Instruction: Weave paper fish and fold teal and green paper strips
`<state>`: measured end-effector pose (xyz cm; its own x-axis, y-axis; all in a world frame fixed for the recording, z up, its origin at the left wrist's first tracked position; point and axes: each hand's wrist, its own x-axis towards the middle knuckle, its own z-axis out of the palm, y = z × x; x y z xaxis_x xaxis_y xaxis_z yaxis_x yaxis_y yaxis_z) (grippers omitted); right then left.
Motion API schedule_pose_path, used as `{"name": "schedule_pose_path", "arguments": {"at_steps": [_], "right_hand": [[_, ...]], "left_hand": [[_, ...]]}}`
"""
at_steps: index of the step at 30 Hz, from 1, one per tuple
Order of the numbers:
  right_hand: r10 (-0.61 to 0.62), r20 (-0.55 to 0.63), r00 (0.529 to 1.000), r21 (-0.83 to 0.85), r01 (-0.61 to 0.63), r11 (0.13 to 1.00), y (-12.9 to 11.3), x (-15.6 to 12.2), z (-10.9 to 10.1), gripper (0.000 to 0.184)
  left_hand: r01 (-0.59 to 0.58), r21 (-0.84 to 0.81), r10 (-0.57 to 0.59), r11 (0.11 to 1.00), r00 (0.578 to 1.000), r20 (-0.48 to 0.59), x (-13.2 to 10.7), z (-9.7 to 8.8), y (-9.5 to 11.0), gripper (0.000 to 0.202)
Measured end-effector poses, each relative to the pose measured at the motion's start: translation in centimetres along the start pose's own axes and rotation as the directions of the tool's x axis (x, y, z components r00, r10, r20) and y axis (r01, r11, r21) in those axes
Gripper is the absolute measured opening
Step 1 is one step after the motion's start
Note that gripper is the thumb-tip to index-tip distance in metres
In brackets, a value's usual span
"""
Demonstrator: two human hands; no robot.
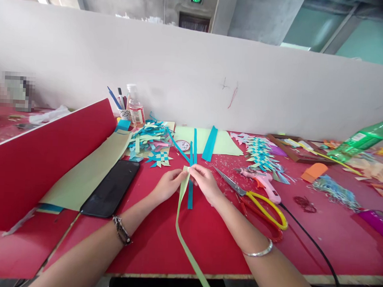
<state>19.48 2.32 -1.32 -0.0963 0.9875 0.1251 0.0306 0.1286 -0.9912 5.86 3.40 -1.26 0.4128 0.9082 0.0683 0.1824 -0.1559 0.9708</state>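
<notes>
My left hand (pixel 169 184) pinches a long light-green paper strip (pixel 181 233), which hangs down past the table's front edge. Close beside it, my right hand (pixel 206 183) is closed with thumb and finger at the strip's upper end. Several teal paper strips (pixel 195 146) stick out beyond my fingers, and one teal end (pixel 190 199) shows below them. How the strips cross is hidden by my fingertips. Just past my hands lies a small woven teal-and-green paper piece (pixel 160 159). Scissors with yellow handles (pixel 268 207) lie to the right of my right hand.
A black phone (pixel 110 190) lies left, by a red upright board (pixel 49 161). A pink glue gun (pixel 264 183) trails a black cable. Behind are a paper-strip pile (pixel 151 137), green sheets (pixel 230 145) and woven pieces (pixel 260 153). A green bottle (pixel 361 139) leans at right.
</notes>
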Motion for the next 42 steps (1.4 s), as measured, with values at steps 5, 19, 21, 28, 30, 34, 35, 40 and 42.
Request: {"name": "schedule_pose_path", "arguments": {"at_steps": [5,19,21,28,30,34,35,40,42], "right_hand": [[0.063,0.116,0.991,0.011,-0.065,0.998,0.33,-0.26,0.66,0.026],[0.077,0.141,0.987,0.046,-0.085,0.995,0.77,-0.11,0.64,0.031],[0.076,0.143,0.987,0.041,-0.083,0.996,0.79,-0.14,0.62,0.031],[0.082,0.133,0.988,0.026,-0.086,0.996,0.70,-0.13,0.57,0.030],[0.091,0.127,0.988,0.022,-0.094,0.995,0.64,-0.11,0.62,0.029],[0.108,0.102,0.989,0.021,-0.111,0.994,0.62,-0.11,0.78,0.027],[0.109,0.089,0.990,0.024,-0.112,0.993,0.63,-0.11,0.81,0.026],[0.102,0.000,0.995,0.046,-0.102,0.994,0.64,-0.11,0.70,0.022],[0.101,-0.014,0.995,0.052,-0.101,0.994,0.62,-0.11,0.65,0.025]], "left_hand": [[-0.032,0.042,0.036,0.999,0.994,-0.100,0.23,-0.11,-0.58,0.033],[-0.090,0.063,0.095,0.994,0.991,-0.092,0.40,-0.27,-0.68,0.031],[-0.091,0.063,0.097,0.994,0.991,-0.093,0.43,-0.29,-0.77,0.031],[-0.085,0.068,0.092,0.994,0.989,-0.119,0.38,-0.25,-0.77,0.030],[-0.079,0.067,0.087,0.995,0.988,-0.127,0.36,-0.24,-0.78,0.031],[-0.065,0.060,0.073,0.996,0.987,-0.143,0.40,-0.34,-0.86,0.032],[-0.060,0.056,0.067,0.997,0.989,-0.134,0.39,-0.36,-0.82,0.032],[-0.091,0.021,0.091,0.996,0.996,0.015,0.17,-0.20,-0.13,0.036],[-0.142,-0.013,0.142,0.990,0.987,0.081,0.07,-0.11,0.12,0.037]]}}
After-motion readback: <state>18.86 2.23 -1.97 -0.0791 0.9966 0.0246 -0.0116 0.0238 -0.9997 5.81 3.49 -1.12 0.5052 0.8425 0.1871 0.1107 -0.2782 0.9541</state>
